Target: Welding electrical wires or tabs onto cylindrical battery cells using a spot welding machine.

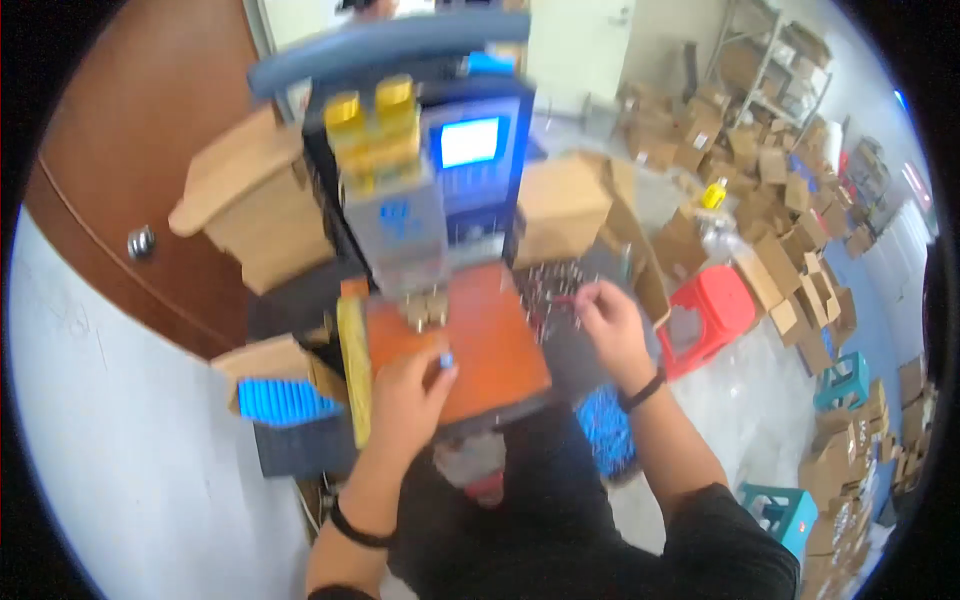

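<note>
From left to right, we see blue pieces in rows in an open carton; the left hand pinching a small blue-tipped piece over the orange plate, just below the machine's brass-coloured fittings; scattered small parts; and the right hand pinching a slender dark-red piece above them. We judge the work partway: rows are laid, loose parts remain. Blur obscures both pieces' shapes; fingers partly hide the blue-tipped one.
</note>
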Demonstrator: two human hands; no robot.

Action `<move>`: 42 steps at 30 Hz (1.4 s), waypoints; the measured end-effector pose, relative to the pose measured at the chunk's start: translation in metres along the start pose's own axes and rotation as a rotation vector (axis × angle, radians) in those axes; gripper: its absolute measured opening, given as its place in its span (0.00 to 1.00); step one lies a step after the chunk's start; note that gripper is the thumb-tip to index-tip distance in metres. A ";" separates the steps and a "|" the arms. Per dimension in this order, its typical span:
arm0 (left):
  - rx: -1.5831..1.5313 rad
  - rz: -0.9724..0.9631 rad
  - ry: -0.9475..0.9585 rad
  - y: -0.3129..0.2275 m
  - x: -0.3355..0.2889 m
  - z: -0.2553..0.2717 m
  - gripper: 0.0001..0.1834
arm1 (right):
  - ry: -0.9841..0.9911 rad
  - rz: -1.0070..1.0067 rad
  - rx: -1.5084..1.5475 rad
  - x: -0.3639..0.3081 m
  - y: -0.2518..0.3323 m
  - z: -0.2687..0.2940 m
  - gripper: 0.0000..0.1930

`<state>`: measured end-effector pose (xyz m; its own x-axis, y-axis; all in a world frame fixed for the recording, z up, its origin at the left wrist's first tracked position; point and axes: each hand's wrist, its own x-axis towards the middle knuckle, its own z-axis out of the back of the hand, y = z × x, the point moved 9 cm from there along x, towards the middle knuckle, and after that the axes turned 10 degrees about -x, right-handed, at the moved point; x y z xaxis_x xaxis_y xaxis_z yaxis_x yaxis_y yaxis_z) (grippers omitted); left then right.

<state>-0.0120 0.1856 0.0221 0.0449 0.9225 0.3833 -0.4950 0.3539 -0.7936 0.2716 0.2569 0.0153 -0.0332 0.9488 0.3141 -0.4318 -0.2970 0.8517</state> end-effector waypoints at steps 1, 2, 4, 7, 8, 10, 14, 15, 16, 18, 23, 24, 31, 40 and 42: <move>-0.093 0.020 -0.021 0.004 0.004 -0.002 0.15 | -0.008 0.126 -0.023 -0.004 0.024 -0.005 0.05; -0.106 0.018 -0.023 0.001 0.005 0.000 0.15 | 0.066 0.107 0.085 -0.013 0.050 -0.018 0.04; -0.124 0.055 -0.009 -0.001 0.006 -0.001 0.15 | 0.081 0.175 0.094 -0.021 0.067 -0.037 0.01; -0.067 0.110 -0.010 0.009 0.008 0.000 0.14 | 0.121 0.224 0.087 -0.029 0.067 -0.061 0.02; -0.073 0.104 -0.016 0.011 0.007 0.000 0.15 | 0.136 0.234 0.045 -0.032 0.065 -0.067 0.03; -0.079 0.119 -0.019 0.013 0.005 0.000 0.15 | 0.075 0.194 0.171 -0.034 0.057 -0.066 0.03; -0.098 0.087 -0.038 0.012 0.000 0.000 0.15 | -0.039 0.051 0.421 -0.041 0.036 -0.062 0.02; -0.128 0.103 -0.041 0.015 -0.001 -0.001 0.14 | -0.036 0.059 0.413 -0.042 0.034 -0.063 0.02; -0.128 0.108 -0.039 0.012 0.000 0.000 0.14 | -0.035 0.053 0.413 -0.043 0.031 -0.061 0.02; -0.008 0.041 -0.043 -0.003 0.002 0.003 0.14 | -0.060 0.215 0.396 -0.046 0.041 -0.053 0.02; -0.016 0.094 -0.066 0.006 0.001 0.004 0.14 | -0.105 0.282 0.424 -0.047 0.039 -0.052 0.09; -0.010 0.089 -0.068 0.006 0.002 0.004 0.14 | -0.107 0.300 0.459 -0.047 0.040 -0.051 0.06; -0.027 0.136 -0.069 0.014 0.005 0.003 0.14 | -0.079 0.288 0.451 -0.043 0.037 -0.058 0.04; 0.050 0.078 -0.064 0.002 0.008 0.013 0.12 | -0.161 0.190 0.367 -0.044 0.028 -0.047 0.04; 0.208 0.063 0.034 -0.004 -0.001 0.022 0.11 | -0.141 0.187 0.392 -0.047 0.029 -0.055 0.03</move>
<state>-0.0293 0.1797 0.0349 0.0362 0.9477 0.3171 -0.6663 0.2594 -0.6991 0.2112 0.2097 0.0022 0.0564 0.8594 0.5082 -0.0557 -0.5055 0.8610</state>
